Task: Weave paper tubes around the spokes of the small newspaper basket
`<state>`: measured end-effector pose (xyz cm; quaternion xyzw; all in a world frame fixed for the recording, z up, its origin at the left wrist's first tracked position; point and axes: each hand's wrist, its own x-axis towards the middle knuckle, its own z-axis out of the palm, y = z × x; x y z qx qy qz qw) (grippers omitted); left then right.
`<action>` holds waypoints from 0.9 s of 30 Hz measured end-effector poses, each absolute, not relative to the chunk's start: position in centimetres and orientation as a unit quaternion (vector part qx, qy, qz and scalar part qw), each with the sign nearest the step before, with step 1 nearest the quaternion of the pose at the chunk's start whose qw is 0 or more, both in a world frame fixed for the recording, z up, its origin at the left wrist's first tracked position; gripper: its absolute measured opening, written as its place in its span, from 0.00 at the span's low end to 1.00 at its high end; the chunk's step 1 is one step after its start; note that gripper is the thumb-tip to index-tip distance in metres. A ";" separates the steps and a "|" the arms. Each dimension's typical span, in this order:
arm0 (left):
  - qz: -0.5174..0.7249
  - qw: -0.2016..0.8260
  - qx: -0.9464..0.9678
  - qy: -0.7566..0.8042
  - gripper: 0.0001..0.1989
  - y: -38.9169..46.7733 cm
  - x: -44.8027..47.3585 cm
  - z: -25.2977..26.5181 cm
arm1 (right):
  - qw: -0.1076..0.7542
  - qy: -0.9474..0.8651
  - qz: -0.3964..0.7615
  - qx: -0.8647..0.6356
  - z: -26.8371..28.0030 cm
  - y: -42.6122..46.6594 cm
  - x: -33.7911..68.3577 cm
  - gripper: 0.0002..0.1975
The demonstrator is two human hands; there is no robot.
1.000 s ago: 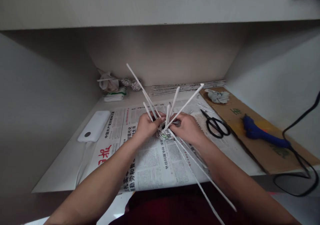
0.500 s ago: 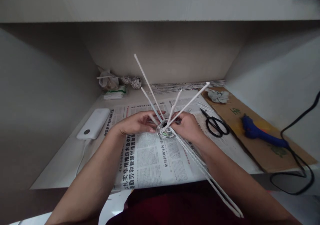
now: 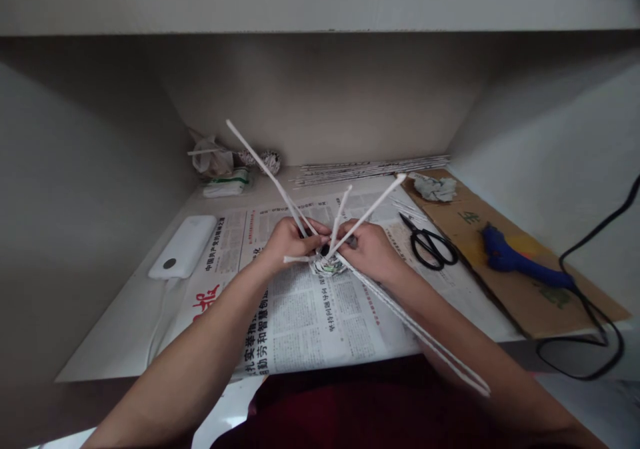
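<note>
Woven paper piece [image 3: 329, 267], in the head view, sits over the newspaper [image 3: 310, 332] between both hands. The left hand [image 3: 289, 246], spread half a second ago, now pinches at its rim; one short stick [image 3: 296, 259] now juts leftward, suggesting stick-by-stick working. The right hand [image 3: 373, 250] grips the opposite side.

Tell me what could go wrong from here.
The long paper strands, trailing from the woven paper piece past the front of the table, might snag on the right forearm. The short paper stick jutting sideways by the left hand might get creased. The glue gun might shift if its looped cord were caught.
</note>
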<state>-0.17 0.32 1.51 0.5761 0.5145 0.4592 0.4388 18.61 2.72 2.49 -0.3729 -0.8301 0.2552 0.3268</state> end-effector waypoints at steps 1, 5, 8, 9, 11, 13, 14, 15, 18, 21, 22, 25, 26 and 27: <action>0.458 0.433 0.570 0.528 0.09 0.3 -0.1 1.6 | 0.324 -0.834 0.251 -0.370 2.6 2.7 18.7 0.03; 0.452 0.413 0.576 0.542 0.08 0.0 0.0 1.8 | 0.314 -0.842 0.228 -0.374 2.8 2.8 19.1 0.04; 0.442 0.418 0.593 0.527 0.10 0.0 -0.1 1.8 | 0.297 -0.856 0.206 -0.370 2.8 2.8 19.2 0.05; 0.439 0.419 0.597 0.526 0.10 0.0 -0.1 1.7 | 0.294 -0.860 0.200 -0.365 2.8 2.8 19.2 0.06; 0.429 0.415 0.600 0.533 0.11 0.2 -0.1 1.3 | 0.296 -0.867 0.193 -0.351 2.9 2.7 19.2 0.07; 0.433 0.405 0.599 0.538 0.11 0.3 0.1 0.9 | 0.301 -0.872 0.188 -0.336 2.9 2.7 19.1 0.08; 0.438 0.400 0.600 0.537 0.10 0.4 0.1 0.8 | 0.302 -0.875 0.183 -0.331 2.8 2.7 19.0 0.08; 0.443 0.396 0.600 0.536 0.09 0.4 0.1 0.8 | 0.300 -0.879 0.176 -0.327 2.8 2.6 19.0 0.08; 0.434 0.396 0.596 0.546 0.09 0.3 0.1 1.2 | 0.300 -0.884 0.161 -0.322 2.9 2.6 19.0 0.07; 0.417 0.414 0.583 0.562 0.09 0.1 0.0 1.8 | 0.319 -0.877 0.173 -0.314 2.9 2.4 19.0 0.10; 0.413 0.421 0.579 0.562 0.09 0.1 -0.1 2.0 | 0.328 -0.874 0.178 -0.313 2.9 2.4 19.0 0.11; 0.399 0.430 0.580 0.565 0.07 0.0 -0.2 2.1 | 0.350 -0.867 0.180 -0.305 3.0 2.2 19.0 0.15; 0.396 0.430 0.582 0.566 0.07 0.0 -0.2 2.1 | 0.356 -0.867 0.179 -0.301 3.0 2.2 19.0 0.15; 0.393 0.428 0.583 0.567 0.06 0.0 -0.2 2.2 | 0.361 -0.866 0.179 -0.296 3.0 2.2 19.0 0.16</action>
